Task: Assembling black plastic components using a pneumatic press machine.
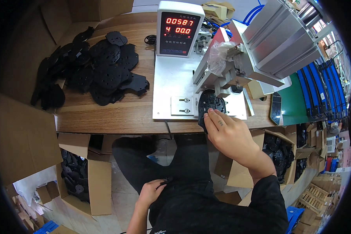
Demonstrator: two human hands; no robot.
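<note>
My right hand (231,134) reaches to the press fixture. Its fingers are closed on the near part of a black moulded plastic shell (211,100) with a rounded far end. The shell lies under the metal press head (223,89) on the silver base plate (163,93); the hand hides part of it. My left hand (150,192) rests at my lap, fingers curled together. A small dark thing shows at its fingertips, hard to make out against my black trousers.
A heap of black plastic plates (109,72) covers the table's left side by a large cardboard box (21,132). A controller with red digits (180,29) stands behind the base plate. A phone (275,108) lies right. Boxes of black parts (75,175) stand below the table on both sides.
</note>
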